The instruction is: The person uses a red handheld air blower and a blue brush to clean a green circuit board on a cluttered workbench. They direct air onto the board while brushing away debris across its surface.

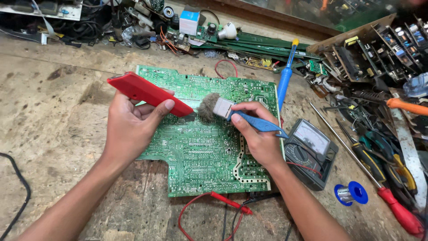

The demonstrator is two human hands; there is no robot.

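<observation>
At the bottom of the frame, a red probe (pixel 227 202) and its leads lie on the bench (pixel 53 116), just below the green board (pixel 200 151). Low right sit a blue solder spool (pixel 351 193) and a red-handled screwdriver (pixel 356 160).

The board lies flat in the middle of the frame, solder side up. The left hand (pixel 127 129), left of centre, is clenched round a red tool (pixel 149 94), whose dark tip rests at the board's centre. The right hand (pixel 258 134), right of centre, grasps a blue brush (pixel 236 114); its grey bristles touch the board just beside the red tool's tip. A meter (pixel 312 151) sits just right of that hand, at the board's edge.

Further up, a blue soldering iron (pixel 285 78) lies along the board's upper right corner. An orange-handled tool (pixel 408 106) lies at the right edge. Scrap boards, wires and parts crowd the top of the frame.
</observation>
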